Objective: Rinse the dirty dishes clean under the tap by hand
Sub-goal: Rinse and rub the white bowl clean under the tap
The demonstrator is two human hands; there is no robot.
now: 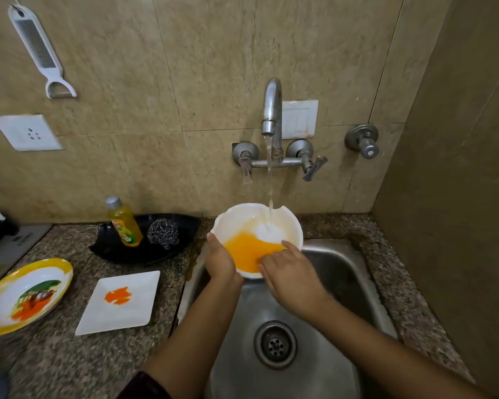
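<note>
A white bowl [242, 220] with a chipped far rim is held over the steel sink [343, 272], tilted toward me. Water runs from the tap [272, 110] into it, and orange-yellow liquid pools in its near side. My left hand [218, 259] grips the bowl's left rim from below, thumb on the edge. My right hand [288, 272] reaches into the bowl, its fingers lying in the orange liquid. On the counter to the left lie a square white plate [139, 286] with an orange smear and a yellow-rimmed oval plate [0, 321] with orange residue.
A black tray [185, 226] behind the plates holds a yellow dish-soap bottle [124, 223] and a steel scrubber [164, 232]. The drain [275, 344] sits mid-sink. A wall closes the right side. A peeler [39, 50] and a socket [26, 132] hang on the tiled wall.
</note>
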